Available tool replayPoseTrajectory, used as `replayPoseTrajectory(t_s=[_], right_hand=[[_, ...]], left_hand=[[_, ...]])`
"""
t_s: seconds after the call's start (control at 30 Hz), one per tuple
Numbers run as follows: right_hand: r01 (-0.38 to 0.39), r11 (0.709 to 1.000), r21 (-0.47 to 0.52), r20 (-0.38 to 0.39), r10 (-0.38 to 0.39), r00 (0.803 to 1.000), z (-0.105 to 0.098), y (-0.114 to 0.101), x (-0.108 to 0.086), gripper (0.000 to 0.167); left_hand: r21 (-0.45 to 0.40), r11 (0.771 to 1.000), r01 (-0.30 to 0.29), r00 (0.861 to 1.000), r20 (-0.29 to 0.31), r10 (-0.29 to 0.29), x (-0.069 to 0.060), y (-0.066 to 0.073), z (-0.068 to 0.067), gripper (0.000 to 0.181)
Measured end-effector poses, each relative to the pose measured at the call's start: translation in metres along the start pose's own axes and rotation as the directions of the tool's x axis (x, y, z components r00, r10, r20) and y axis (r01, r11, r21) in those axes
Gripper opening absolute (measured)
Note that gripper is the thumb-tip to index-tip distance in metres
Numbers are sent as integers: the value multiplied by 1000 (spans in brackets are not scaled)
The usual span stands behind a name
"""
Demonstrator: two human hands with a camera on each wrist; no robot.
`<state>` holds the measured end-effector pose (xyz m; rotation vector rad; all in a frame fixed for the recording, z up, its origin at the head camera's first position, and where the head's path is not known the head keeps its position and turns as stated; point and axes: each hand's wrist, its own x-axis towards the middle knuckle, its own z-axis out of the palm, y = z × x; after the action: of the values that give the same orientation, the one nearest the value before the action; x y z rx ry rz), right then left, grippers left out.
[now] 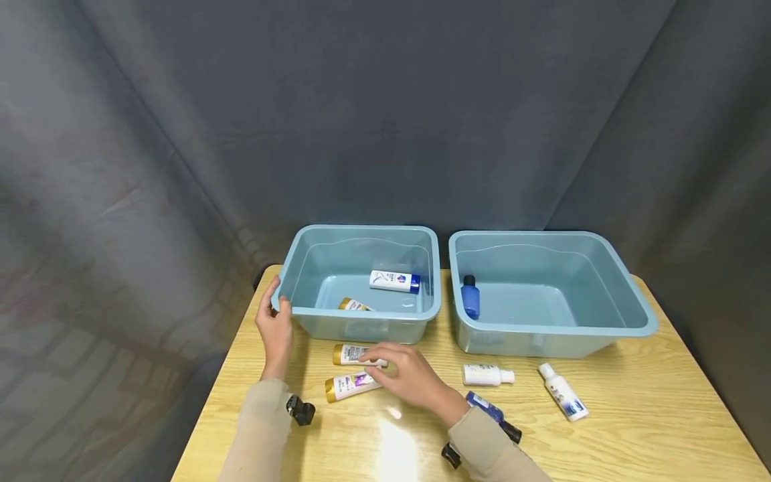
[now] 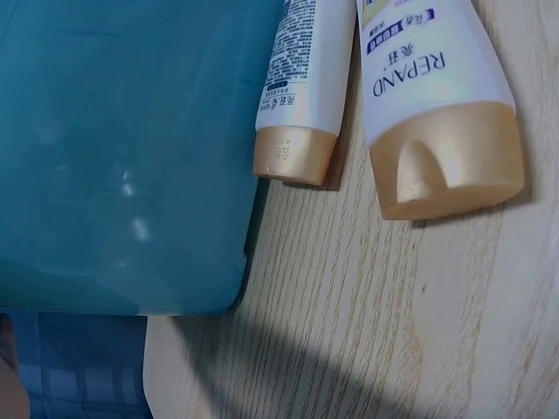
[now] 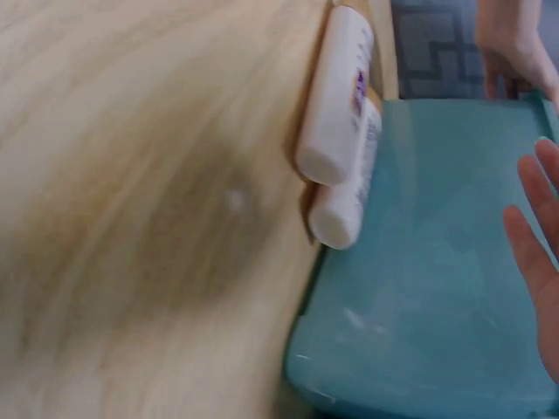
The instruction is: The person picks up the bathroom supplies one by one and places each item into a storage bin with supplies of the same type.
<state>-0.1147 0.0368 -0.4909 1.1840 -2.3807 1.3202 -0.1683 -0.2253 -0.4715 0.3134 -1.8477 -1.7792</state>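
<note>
My left hand grips the left rim of the left blue bin; the right wrist view also shows this left hand at the bin's far edge. My right hand, fingers extended and apart, hovers over two white tubes with gold caps, a rear tube and a front tube, both lying in front of that bin. In the right wrist view the right hand holds nothing. The left wrist view shows the rear tube beside the bin wall and the front tube with its gold cap.
Inside the left bin lie a blue-capped white bottle and a gold-capped tube. The right bin holds a blue bottle. On the table are white bottles and a blue bottle partly under my right forearm.
</note>
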Motion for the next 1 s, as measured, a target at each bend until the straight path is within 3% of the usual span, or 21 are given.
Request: replayPoseTrajectory(t_s=[0.1,0.23,0.47,1.0], right_hand=[[-15,1000,-2,18,15,1000,5,4,-2,22],[-65,998,-14,63,66,996,10,7,-3,23],[-190,979,-78,190,201,961,20,13,-6,27],[-194,966,-173,214,230,949,39,20,-5,27]], left_hand=[[-1,1000,2,1000,8,-2,-5,12,2,45],[-11,1000,-3,1000,11,3,-5,11,2,45],[-10,1000,-10,1000,7,10,-5,12,2,46],[6,1000,-21,1000,6,21,-5,11,2,45]])
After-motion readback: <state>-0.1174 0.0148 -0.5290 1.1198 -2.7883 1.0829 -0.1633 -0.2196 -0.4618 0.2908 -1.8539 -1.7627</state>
